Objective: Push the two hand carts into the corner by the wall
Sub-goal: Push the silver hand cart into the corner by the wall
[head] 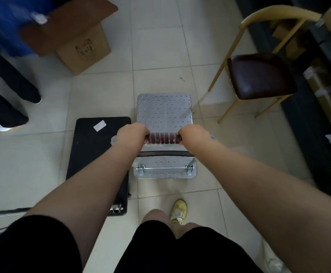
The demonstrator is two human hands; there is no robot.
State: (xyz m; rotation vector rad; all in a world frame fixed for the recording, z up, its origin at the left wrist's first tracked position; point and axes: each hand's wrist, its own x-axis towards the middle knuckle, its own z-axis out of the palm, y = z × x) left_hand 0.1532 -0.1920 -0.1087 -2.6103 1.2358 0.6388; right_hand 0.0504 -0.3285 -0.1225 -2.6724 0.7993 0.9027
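Gripping the silver cart's handle, both hands — left hand, right hand — curl fingers underneath, hidden.

Tiled floor — silver cart, black cart, cardboard box, chair.

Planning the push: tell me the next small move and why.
Probably roll the silver cart straight ahead. Both the left hand and the right hand grip its handle, and open floor lies ahead between the cardboard box and the chair.
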